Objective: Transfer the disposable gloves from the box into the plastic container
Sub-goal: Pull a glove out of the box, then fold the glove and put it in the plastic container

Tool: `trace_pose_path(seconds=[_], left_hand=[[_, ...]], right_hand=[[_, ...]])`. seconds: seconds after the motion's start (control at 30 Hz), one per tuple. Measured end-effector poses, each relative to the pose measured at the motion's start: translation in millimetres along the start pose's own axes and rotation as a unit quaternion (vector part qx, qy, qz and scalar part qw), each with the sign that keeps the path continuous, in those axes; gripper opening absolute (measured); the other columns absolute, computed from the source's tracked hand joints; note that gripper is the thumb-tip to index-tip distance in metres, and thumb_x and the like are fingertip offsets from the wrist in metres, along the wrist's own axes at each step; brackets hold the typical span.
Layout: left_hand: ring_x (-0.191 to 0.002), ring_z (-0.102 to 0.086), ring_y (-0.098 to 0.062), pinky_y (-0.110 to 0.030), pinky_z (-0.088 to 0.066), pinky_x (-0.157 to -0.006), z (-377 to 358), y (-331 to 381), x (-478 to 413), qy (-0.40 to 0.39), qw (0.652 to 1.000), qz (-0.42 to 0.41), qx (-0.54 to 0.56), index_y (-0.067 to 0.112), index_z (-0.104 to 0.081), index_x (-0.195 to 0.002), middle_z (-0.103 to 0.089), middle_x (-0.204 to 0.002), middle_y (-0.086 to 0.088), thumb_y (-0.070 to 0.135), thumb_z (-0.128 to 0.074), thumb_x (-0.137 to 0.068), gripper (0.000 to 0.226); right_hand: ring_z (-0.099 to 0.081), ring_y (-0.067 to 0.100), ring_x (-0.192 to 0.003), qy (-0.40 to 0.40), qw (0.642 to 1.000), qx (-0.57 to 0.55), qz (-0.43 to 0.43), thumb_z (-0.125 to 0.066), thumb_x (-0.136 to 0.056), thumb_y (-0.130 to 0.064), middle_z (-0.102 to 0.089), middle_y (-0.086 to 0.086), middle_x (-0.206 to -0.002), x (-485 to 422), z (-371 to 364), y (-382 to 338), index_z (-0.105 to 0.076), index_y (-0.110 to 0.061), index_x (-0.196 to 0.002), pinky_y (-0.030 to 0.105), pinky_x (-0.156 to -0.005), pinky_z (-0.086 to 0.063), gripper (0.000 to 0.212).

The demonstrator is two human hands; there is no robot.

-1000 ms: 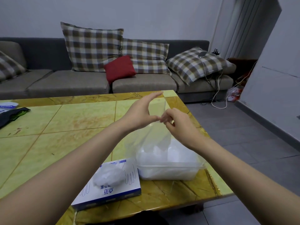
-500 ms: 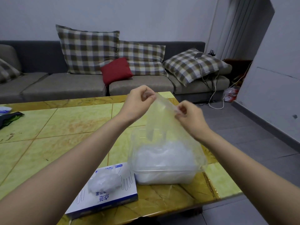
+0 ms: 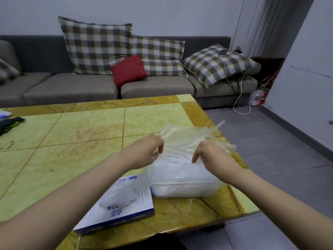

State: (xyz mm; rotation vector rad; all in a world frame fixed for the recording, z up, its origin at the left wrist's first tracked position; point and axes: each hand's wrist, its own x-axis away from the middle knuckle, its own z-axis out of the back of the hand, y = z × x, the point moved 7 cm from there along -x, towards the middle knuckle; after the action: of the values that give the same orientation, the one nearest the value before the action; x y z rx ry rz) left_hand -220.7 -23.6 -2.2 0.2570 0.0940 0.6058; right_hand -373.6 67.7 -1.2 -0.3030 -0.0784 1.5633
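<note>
A clear disposable glove (image 3: 187, 136) is stretched flat just above the plastic container (image 3: 183, 190), which stands near the table's right front corner and holds a heap of whitish gloves. My left hand (image 3: 147, 152) pinches the glove's left edge. My right hand (image 3: 210, 156) pinches its right side, and the glove's fingers stick out to the upper right. The white and blue glove box (image 3: 117, 213) lies left of the container at the table's front edge, with a crumpled glove bulging from its opening.
The yellow-green tiled table (image 3: 81, 141) has a dark cloth (image 3: 9, 123) at its far left edge. Behind stands a grey sofa (image 3: 72, 87) with checked cushions and a red one. Grey floor and a white cable (image 3: 241, 105) lie to the right.
Both hands have come down from chest height to just above the container, and the glove now lies spread flat instead of hanging.
</note>
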Motion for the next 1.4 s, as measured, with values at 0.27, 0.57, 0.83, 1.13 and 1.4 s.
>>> trace_pose_path(seconds=[0.27,0.57,0.83,1.13,1.4], left_hand=[[-0.134,-0.032,-0.024,-0.053,0.004,-0.115,-40.1,11.0,-13.9,-0.180,0.940,0.000,-0.289,0.016,-0.063,-0.101,-0.063,-0.112,-0.002,0.007,-0.046,-0.094,0.020],[-0.112,-0.047,-0.024,-0.033,-0.032,-0.092,-24.5,31.6,-29.3,-0.102,0.962,0.018,-0.253,0.019,-0.058,-0.120,-0.058,-0.117,-0.004,0.012,-0.040,-0.096,0.031],[-0.122,-0.043,-0.032,-0.038,-0.044,-0.087,-91.5,15.0,-40.7,-0.251,0.949,0.061,-0.182,0.019,-0.022,-0.147,-0.029,-0.142,-0.010,0.023,-0.062,-0.089,0.070],[-0.119,-0.050,-0.033,-0.035,-0.043,-0.073,-115.9,2.0,-36.8,-0.322,0.924,0.113,-0.173,0.025,-0.008,-0.150,-0.007,-0.155,-0.011,0.003,-0.054,-0.090,0.079],[-0.119,-0.050,-0.026,-0.035,-0.044,-0.091,-80.6,6.0,-41.9,-0.271,0.946,0.073,-0.164,0.019,-0.025,-0.146,-0.045,-0.138,-0.007,0.030,-0.052,-0.095,0.059]], right_hand=[[-0.060,0.016,-0.106,-0.206,0.976,-0.061,-0.046,-0.052,-0.092,0.000,-0.065,0.004,-0.114,-13.2,-52.4,8.4,-0.069,-0.011,-0.107,0.020,-0.084,-0.046,0.025],[-0.067,0.009,-0.077,-0.171,0.976,-0.122,-0.051,-0.059,-0.092,-0.023,-0.070,-0.005,-0.096,-33.4,-35.6,4.8,-0.067,-0.017,-0.104,0.019,-0.063,-0.047,0.015],[-0.037,0.023,-0.133,-0.284,0.956,0.047,-0.054,-0.071,-0.082,-0.021,-0.025,0.002,-0.150,-28.8,-86.6,20.6,-0.028,-0.025,-0.146,0.036,-0.102,-0.040,0.077],[-0.024,0.026,-0.142,-0.370,0.924,0.070,-0.063,-0.062,-0.088,-0.013,-0.004,0.000,-0.159,-32.4,-117.3,37.3,-0.021,-0.028,-0.149,0.039,-0.113,-0.030,0.076],[-0.045,0.022,-0.127,-0.270,0.957,0.075,-0.075,-0.050,-0.097,-0.022,-0.044,0.001,-0.143,-42.6,-66.2,13.7,-0.047,-0.021,-0.136,0.033,-0.099,-0.041,0.039]])
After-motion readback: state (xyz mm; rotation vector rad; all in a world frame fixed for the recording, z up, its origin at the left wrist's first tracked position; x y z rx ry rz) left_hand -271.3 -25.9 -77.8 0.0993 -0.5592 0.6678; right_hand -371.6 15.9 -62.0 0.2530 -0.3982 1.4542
